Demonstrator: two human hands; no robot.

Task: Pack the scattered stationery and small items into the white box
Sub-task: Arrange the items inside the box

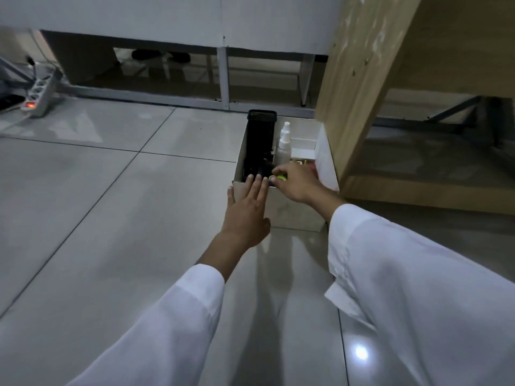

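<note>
Both hands (246, 213) at white box (292, 210)

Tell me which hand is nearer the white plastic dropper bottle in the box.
Right. The right hand is inside the white box, just below the dropper bottle; the left hand rests at the box's near-left edge.

A: L hand (246, 211)?
B: Flat, palm down, fingers (257, 188) straight & together, thumb out to the side. Nothing in it. Forearm reaches fwd, white sleeve (156, 324) pulled back from the wrist.
A: R hand (296, 182)?
B: Farther fwd, knuckles up, fingers curled & pinched round a small yellow-green item (277, 178). Wrist bent left, so the two hands' fingertips nearly meet; can't tell if they touch. R arm comes in from lower right, white cuff (351, 218) at the wrist.
</note>
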